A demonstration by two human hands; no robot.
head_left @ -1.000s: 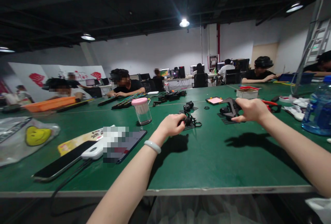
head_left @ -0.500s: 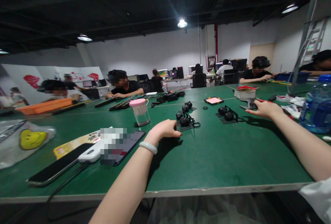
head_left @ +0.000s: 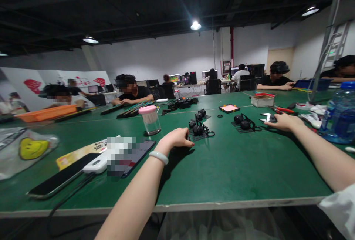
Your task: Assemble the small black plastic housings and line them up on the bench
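Left-front of the pink tray (head_left: 229, 108), the left hand (head_left: 177, 138) is held with fingers curled; whether a dark bit (head_left: 188, 137) is gripped cannot be told. Black round parts (head_left: 198, 130) are placed right beside it, left-front of the tray. Right-front, a silver-and-black tool (head_left: 269, 117) is gripped by the right hand (head_left: 287, 122).

Metal tool (head_left: 270, 117) — in right fingers (head_left: 277, 124)

The left wrist (head_left: 164, 147) wears a smooth pale bangle (head_left: 159, 157), the right sleeve (head_left: 340, 210) is white.
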